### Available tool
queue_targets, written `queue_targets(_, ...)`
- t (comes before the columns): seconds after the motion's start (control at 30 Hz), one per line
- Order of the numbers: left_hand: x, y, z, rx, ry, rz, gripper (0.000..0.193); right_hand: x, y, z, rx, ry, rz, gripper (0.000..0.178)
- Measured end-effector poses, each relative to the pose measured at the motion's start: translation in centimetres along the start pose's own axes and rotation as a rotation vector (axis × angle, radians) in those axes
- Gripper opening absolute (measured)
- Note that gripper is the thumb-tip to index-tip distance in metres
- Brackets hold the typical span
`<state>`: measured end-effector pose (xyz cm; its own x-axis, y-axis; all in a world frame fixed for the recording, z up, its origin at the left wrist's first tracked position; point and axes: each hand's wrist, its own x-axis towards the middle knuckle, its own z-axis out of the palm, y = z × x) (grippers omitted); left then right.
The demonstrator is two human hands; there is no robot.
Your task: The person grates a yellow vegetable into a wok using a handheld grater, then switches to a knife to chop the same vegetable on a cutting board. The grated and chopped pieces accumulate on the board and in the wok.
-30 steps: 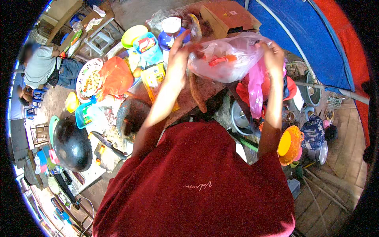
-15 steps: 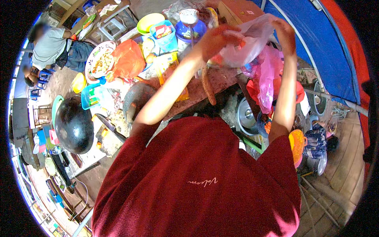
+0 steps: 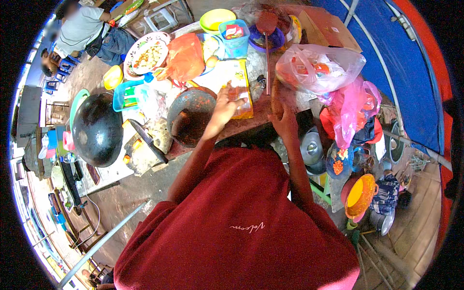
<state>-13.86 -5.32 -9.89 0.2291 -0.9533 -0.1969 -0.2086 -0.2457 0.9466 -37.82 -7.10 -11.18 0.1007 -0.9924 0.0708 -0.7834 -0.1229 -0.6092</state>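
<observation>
My left hand (image 3: 224, 110) is open, fingers spread and nothing in it, between a stone mortar (image 3: 180, 103) and a yellow packet (image 3: 245, 92). Reddish bits cling to the inside of the mortar. At the front of the table, my right hand (image 3: 285, 124) closes round the near end of a long brown wooden pestle (image 3: 276, 96). A clear plastic bag (image 3: 333, 63) with red and white contents sits beyond that hand. Beside it rests a pink plastic bag (image 3: 352, 111). A long-handled round-headed utensil (image 3: 268, 63) stands just left of the pestle.
A large black wok (image 3: 98, 130) and a dark-handled knife (image 3: 147, 140) lie to the left. Behind the mortar are an orange bag (image 3: 185, 58), a patterned plate (image 3: 133, 67) and a blue tub (image 3: 235, 43). An orange basin (image 3: 361, 195) stands at right. Another person (image 3: 84, 31) is at far left.
Both hands have let go of the clear bag and come down toward me. The bag now rests on the table. My right hand has taken hold of the pestle, which has shifted right and away from me.
</observation>
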Motion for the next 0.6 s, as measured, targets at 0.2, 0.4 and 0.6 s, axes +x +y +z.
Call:
queue_targets(0.2, 0.6, -2.2, 1.0, -0.193, -0.079, -0.221, 0.084, 0.6, -1.3, 0.4, -0.324, 0.131, 0.128, 0.060)
queue_targets(0.4, -0.7, -3.2, 1.7, -0.656, -0.227, -0.085, 0.055, 1.0, -7.3, 5.4, 0.095, 0.040, -0.542, 0.062)
queue_targets(0.6, -2.3, -3.7, 1.1, -0.739, -0.218, 0.037, 0.036, 2.8, -5.8, 11.8, -0.150, 0.301, -0.466, 0.061)
